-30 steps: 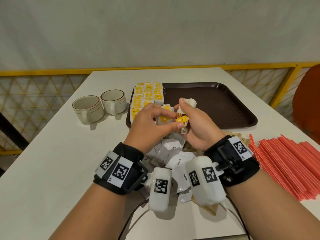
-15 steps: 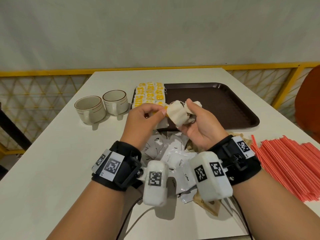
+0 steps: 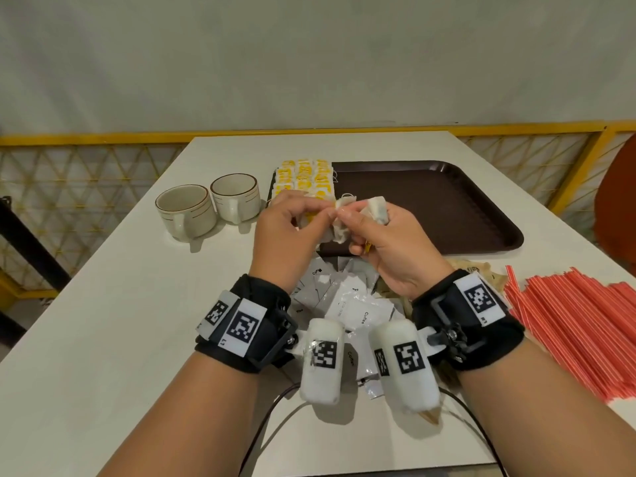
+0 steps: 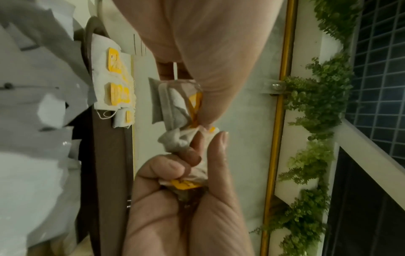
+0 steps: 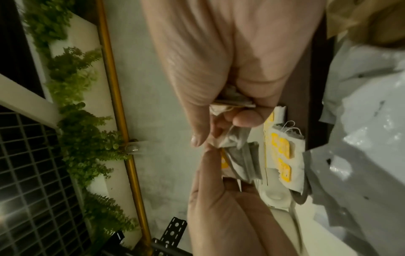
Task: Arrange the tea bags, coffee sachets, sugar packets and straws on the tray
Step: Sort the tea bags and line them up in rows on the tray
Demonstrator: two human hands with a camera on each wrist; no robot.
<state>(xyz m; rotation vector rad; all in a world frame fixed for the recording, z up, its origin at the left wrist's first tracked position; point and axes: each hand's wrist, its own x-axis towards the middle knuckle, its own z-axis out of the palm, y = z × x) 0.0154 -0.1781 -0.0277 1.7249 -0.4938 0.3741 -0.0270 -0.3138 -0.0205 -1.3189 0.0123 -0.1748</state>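
Observation:
Both hands hover over the near left corner of the brown tray (image 3: 447, 208). My left hand (image 3: 327, 213) pinches the corner of one white tea bag (image 3: 340, 232) between thumb and forefinger. My right hand (image 3: 358, 222) grips a small bunch of tea bags (image 3: 377, 208) in curled fingers and also touches the pinched one. In the left wrist view the pinched tea bag (image 4: 173, 104) shows a yellow tag. Rows of yellow-tagged tea bags (image 3: 304, 173) lie along the tray's left side. White coffee sachets (image 3: 351, 304), brown sugar packets (image 3: 478, 273) and red straws (image 3: 578, 321) lie on the table.
Two cream cups (image 3: 187, 211) (image 3: 235, 196) stand left of the tray. The sachet pile lies under my wrists. A yellow railing (image 3: 86, 139) runs behind the white table. The tray's middle and right show bare brown surface.
The hands have shifted slightly right and apart. The left hand's pinch on a tea bag from the right hand's bunch persists, with the bag now stretched between the two hands.

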